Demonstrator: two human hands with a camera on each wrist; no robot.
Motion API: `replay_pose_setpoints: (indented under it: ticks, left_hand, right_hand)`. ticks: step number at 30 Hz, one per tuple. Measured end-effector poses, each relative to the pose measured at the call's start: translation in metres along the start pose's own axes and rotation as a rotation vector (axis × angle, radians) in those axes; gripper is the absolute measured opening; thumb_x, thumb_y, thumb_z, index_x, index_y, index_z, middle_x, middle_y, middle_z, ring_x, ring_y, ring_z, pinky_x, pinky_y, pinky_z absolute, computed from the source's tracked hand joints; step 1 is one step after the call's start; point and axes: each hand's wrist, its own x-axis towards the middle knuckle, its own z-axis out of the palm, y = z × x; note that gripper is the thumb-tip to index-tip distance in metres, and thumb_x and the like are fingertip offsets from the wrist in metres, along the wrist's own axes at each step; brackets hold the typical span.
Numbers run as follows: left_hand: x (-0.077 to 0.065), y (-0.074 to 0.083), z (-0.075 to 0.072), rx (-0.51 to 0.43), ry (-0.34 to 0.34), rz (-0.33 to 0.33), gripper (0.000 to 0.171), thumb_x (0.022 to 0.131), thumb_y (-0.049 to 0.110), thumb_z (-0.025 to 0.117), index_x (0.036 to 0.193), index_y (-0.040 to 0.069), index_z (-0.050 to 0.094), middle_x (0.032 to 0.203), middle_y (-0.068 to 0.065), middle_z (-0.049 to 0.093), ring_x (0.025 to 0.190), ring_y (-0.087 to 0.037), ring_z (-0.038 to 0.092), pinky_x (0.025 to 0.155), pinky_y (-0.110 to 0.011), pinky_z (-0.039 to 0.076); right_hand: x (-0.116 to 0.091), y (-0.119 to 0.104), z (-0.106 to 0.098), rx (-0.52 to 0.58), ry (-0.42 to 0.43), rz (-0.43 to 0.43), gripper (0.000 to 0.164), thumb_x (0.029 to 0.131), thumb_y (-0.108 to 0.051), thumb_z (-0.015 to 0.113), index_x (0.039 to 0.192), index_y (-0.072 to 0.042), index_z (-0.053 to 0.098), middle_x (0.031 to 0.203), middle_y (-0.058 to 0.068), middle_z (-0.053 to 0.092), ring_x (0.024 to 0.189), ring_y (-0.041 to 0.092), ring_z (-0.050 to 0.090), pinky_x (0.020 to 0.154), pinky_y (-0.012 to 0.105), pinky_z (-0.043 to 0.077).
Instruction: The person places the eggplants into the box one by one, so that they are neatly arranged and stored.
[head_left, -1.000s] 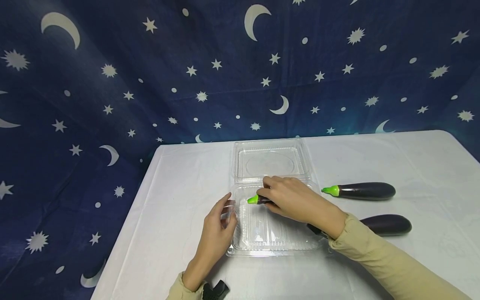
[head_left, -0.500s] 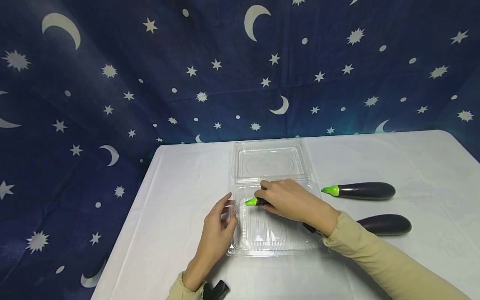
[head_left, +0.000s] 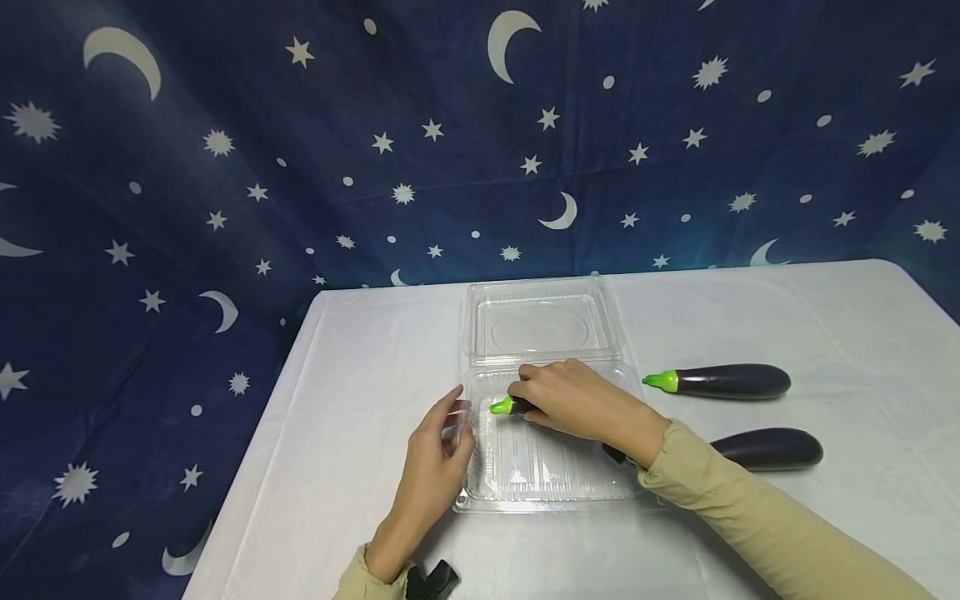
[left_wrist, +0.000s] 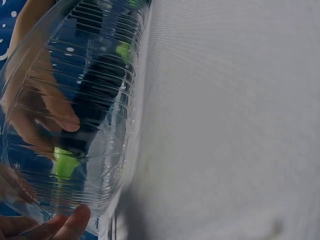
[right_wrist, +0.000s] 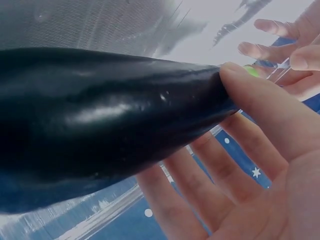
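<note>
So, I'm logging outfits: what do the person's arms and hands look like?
Both sleeves are plain beige, ending near the wrists. The hands wear no gloves. A blocky black device sits at the left wrist; a dark piece shows by the right.

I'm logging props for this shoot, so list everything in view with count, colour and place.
Held eggplant: 1, dark purple with green stem, in the right hand at the container base
Far eggplant: 1, dark purple with green stem, on the table, right of the container
Near eggplant: 1, dark purple, on the table; stem end hidden by the right sleeve
Container base: 1, clear, between the hands
Lid: 1, clear, open behind the base
Table: 1, white-covered, beneath everything
Backdrop: 1, dark blue with pale moons and stars, behind the table
Black pieces: 2, one by each wrist
Sleeves: 2, beige, on both arms
Left hand: 1, bare, at the base's left edge
Right hand: 1, bare, gripping an eggplant
</note>
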Motion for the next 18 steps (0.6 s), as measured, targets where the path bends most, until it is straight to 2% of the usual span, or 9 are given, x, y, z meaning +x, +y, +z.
replay_pose_setpoints:
  ticks: [18]
  left_hand:
    - [-0.001, -0.001, 0.000, -0.005, -0.012, 0.001, 0.052, 0.093, 0.001, 0.056, 0.144, 0.006, 0.049, 0.120, -0.013, 0.065, 0.109, -0.023, 0.065, 0.080, -0.029, 0.059]
  right_hand:
    - [0.005, 0.002, 0.012, 0.012, -0.052, -0.015, 0.016, 0.082, -0.023, 0.081, 0.088, -0.015, 0.069, 0.077, -0.004, 0.060, 0.061, 0.012, 0.058, 0.056, 0.032, 0.051]
